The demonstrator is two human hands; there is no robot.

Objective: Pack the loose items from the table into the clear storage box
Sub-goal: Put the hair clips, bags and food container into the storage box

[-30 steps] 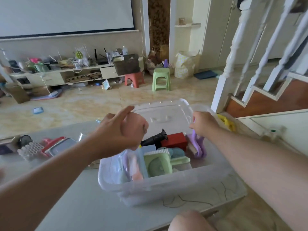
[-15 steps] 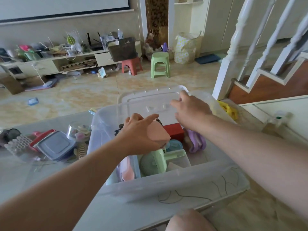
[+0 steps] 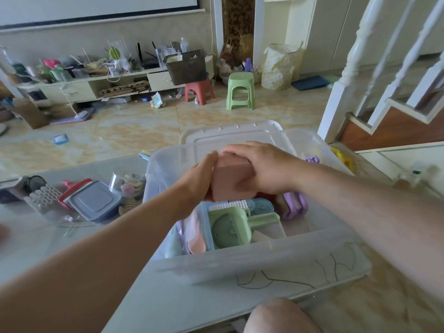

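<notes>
The clear storage box point(image 3: 259, 263) stands on the table in front of me, its lid point(image 3: 235, 135) lying behind it. Over the box both hands hold a pink box-shaped item point(image 3: 230, 182). My left hand point(image 3: 199, 181) grips its left side and my right hand point(image 3: 262, 169) curls over its top and right side. Inside the box lie a green dustpan-like scoop point(image 3: 230, 227), a purple item point(image 3: 295, 205), a blue round piece point(image 3: 262, 206) and pink flat pieces point(image 3: 197, 234).
Loose items sit on the table to the left: a blue-grey lidded container point(image 3: 93, 200), a clear cup of small things point(image 3: 127, 183), a white honeycomb tray point(image 3: 43, 198), a dark round object point(image 3: 36, 183). A yellow item point(image 3: 343, 159) lies right of the box. Stair railing stands at right.
My right hand has left the purple item in the box and joined my left hand on the pink item. The pink item has moved right, over the middle of the box.
</notes>
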